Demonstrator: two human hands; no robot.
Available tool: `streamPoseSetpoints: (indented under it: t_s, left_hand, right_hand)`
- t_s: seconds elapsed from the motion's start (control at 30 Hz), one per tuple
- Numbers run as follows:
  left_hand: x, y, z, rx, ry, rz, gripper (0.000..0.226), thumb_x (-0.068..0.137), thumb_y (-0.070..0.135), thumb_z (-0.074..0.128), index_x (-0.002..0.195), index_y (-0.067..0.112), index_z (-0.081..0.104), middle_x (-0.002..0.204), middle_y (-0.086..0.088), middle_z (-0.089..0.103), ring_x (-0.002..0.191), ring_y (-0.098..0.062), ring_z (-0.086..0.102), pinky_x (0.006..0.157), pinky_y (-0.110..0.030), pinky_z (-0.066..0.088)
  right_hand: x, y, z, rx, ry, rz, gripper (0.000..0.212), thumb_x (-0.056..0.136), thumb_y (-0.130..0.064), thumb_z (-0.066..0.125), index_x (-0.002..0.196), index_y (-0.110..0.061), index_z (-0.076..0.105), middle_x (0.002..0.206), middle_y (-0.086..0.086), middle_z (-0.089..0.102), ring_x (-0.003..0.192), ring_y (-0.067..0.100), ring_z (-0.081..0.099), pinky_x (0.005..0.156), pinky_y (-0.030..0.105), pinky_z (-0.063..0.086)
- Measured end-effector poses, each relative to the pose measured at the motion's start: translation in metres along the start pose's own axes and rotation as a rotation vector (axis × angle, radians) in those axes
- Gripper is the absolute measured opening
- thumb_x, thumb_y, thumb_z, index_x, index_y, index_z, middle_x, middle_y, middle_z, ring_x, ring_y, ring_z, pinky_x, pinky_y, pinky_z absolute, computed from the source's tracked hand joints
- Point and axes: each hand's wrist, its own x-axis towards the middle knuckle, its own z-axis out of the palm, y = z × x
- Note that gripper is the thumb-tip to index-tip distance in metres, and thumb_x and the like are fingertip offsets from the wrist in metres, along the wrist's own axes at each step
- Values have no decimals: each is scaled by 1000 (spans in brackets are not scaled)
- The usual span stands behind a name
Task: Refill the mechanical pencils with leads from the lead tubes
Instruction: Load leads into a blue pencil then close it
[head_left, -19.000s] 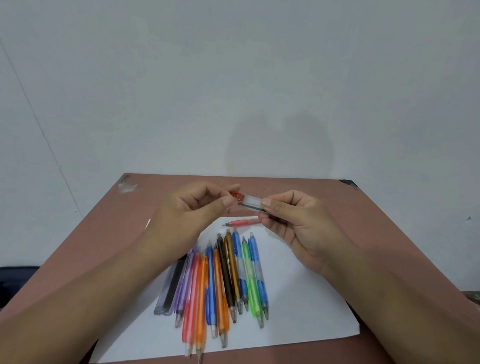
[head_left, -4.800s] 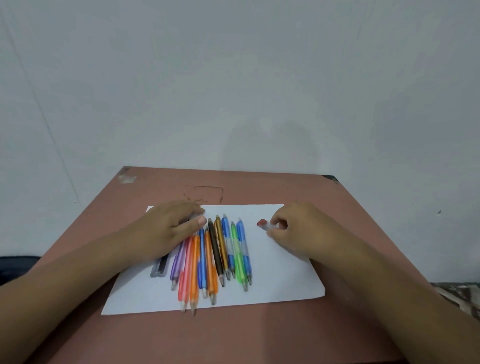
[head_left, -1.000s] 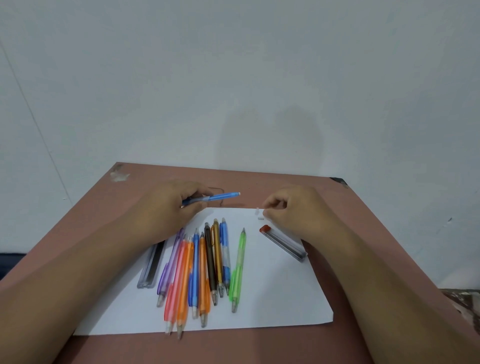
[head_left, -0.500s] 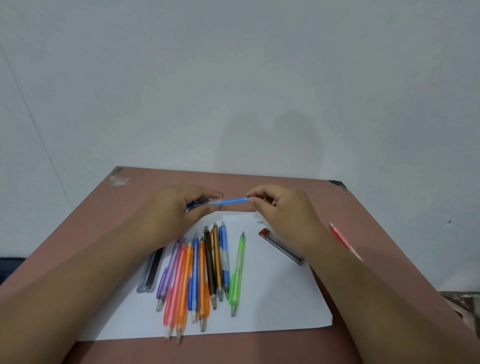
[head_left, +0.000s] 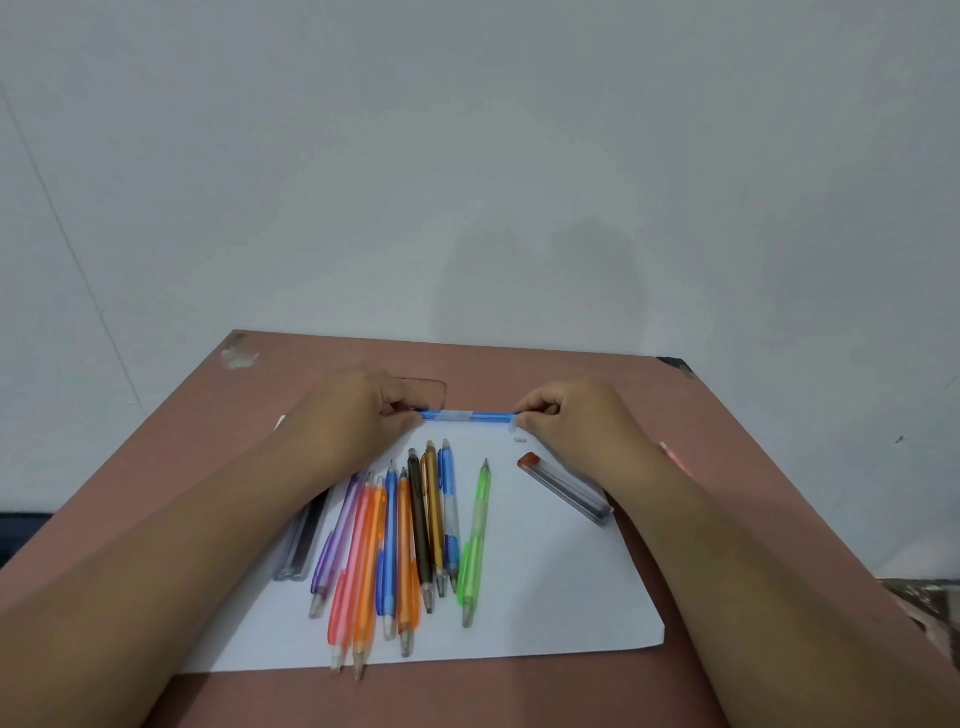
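Both hands meet at the far edge of the white sheet of paper (head_left: 545, 587), holding a translucent blue mechanical pencil (head_left: 467, 415) level between them. The left hand (head_left: 358, 410) has its curled fingers wrapped round the pencil's end at 9 o'clock, and the right hand (head_left: 571, 415) pinches the opposite end at 3 o'clock with thumb and fingertips. A tiny white piece (head_left: 519, 440) lies on the paper just below the right hand, at about 5 o'clock from the pencil's end. A clear lead tube with a red cap (head_left: 566, 488) lies slanted on the paper at 5 o'clock from the held pencil, beside the right wrist. At 6 o'clock a row of coloured plastic mechanical pencils (head_left: 395, 551) lies side by side, tips pointing toward the person, with a green pencil (head_left: 474, 545) set slightly apart at 3 o'clock of the row. A dark lead tube (head_left: 300, 545) rests at 9 o'clock of the row, partly under the left forearm. Everything sits on a reddish-brown table (head_left: 519, 364).
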Motion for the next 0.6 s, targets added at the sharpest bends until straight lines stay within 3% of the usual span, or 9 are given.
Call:
streamPoseSetpoints:
  t_s: [0.13, 0.23, 0.33, 0.4, 0.5, 0.6]
  left_hand:
    - [-2, 4, -3, 6, -22, -11, 27, 95, 31, 66, 122, 33, 70, 110, 11, 67, 93, -2, 56, 70, -16, 39]
    - [-4, 5, -5, -18, -23, -32, 28, 94, 33, 66, 122, 34, 70, 104, 17, 63, 90, 1, 56, 68, -14, 40]
    - [-6, 4, -7, -51, -3, -48, 27, 95, 36, 64, 121, 36, 69, 103, 19, 61, 89, 6, 54, 68, -15, 40]
    - [-7, 4, -9, -75, 12, -55, 24, 95, 37, 63, 118, 36, 70, 108, 18, 64, 91, 5, 54, 70, -16, 42]
    - [-10, 7, -13, -99, 37, -44, 22, 95, 41, 61, 114, 35, 71, 111, 17, 66, 92, 2, 57, 72, -20, 47]
    - [-13, 13, -18, -112, 65, 19, 20, 94, 43, 62, 111, 39, 71, 97, 28, 62, 86, 4, 56, 67, -15, 40]
  right_hand:
    - [-4, -3, -9, -43, 3, -10, 15, 94, -21, 67, 102, -29, 77, 87, -22, 64, 81, -6, 59, 66, 7, 40]
    - [-14, -8, -27, -62, -2, 25, 5, 89, -29, 72, 87, -30, 77, 80, -19, 68, 76, -2, 61, 64, 12, 42]
    - [-28, -15, -48, -126, -153, 71, 27, 73, -50, 83, 75, -24, 75, 70, -17, 69, 64, 4, 57, 61, 21, 43]
    - [-35, -21, -54, -237, -271, 104, 39, 63, -57, 88, 76, -24, 74, 74, -9, 71, 61, 5, 54, 61, 24, 43]
    - [-39, -26, -53, -317, -369, 92, 34, 65, -48, 90, 81, -23, 74, 83, -5, 74, 64, 5, 57, 62, 25, 46]
    - [-39, -26, -51, -286, -379, 51, 21, 73, -38, 86, 81, -22, 75, 80, -7, 74, 63, 2, 60, 61, 23, 49]
